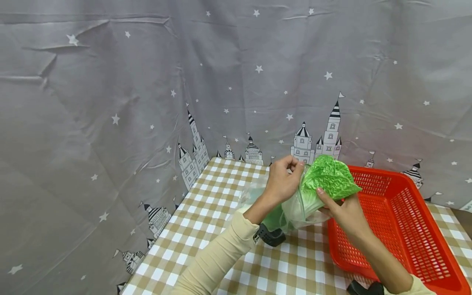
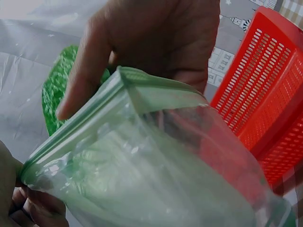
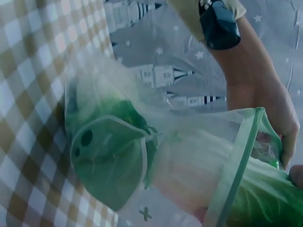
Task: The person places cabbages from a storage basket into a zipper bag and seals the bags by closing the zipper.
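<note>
A leafy green head of Chinese cabbage sits partly inside a see-through zip bag with a green-edged mouth. Its pale stem end is within the bag and its crinkled leaves stick out. With thumb and fingers my left hand pinches the bag's rim at the far side of the mouth. My right hand grips the cabbage from the near right, thumb on the leaves. In the right wrist view, another green-and-white leafy shape shows through the bag's bottom part, behind a green printed panel.
A red perforated plastic basket stands right of the bag, under my right forearm. The table carries a brown-and-white checked cloth. A grey curtain printed with stars and castles hangs behind and left of the table. Black wrist mounts sit on both arms.
</note>
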`<move>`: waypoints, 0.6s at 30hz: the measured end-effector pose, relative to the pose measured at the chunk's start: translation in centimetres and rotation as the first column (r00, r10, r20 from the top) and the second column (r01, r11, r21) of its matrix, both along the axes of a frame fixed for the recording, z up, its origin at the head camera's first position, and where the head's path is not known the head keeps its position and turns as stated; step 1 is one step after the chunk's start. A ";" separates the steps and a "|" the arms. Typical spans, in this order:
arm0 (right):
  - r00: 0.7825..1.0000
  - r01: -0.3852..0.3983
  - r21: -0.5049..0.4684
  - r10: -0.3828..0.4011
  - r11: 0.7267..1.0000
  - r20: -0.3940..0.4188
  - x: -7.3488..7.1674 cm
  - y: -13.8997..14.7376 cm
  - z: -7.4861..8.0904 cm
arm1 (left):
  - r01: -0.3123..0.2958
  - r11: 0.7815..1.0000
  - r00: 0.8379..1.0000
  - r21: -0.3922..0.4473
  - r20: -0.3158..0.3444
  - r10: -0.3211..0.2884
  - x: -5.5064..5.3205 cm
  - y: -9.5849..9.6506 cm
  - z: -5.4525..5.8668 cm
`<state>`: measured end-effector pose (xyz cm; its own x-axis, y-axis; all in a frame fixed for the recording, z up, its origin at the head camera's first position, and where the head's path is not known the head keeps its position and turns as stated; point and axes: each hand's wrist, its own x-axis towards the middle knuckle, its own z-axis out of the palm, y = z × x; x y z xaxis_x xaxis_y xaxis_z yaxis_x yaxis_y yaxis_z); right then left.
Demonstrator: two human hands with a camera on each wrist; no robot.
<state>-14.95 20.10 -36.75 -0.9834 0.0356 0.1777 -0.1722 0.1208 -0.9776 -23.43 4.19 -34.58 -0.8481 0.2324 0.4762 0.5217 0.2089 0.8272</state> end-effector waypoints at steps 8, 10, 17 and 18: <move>0.992 0.091 -0.170 -0.074 0.981 0.104 0.0 -1.1 0.4 | 0.009 1.000 1.000 -0.001 -0.001 -0.009 0.5 -0.2 0.4; 0.981 0.163 -0.128 -0.147 0.978 0.123 -0.1 -1.3 0.5 | 0.015 1.000 1.000 0.003 0.002 -0.015 0.6 -0.2 0.4; 0.944 0.233 0.324 -0.293 0.917 0.151 0.1 -0.9 0.2 | 0.005 1.000 1.000 0.024 0.009 -0.005 0.8 -0.7 0.5; 0.945 0.217 0.372 -0.290 0.902 0.152 0.2 -0.8 0.1 | 0.002 1.000 1.000 0.026 0.009 -0.002 0.8 -0.8 0.5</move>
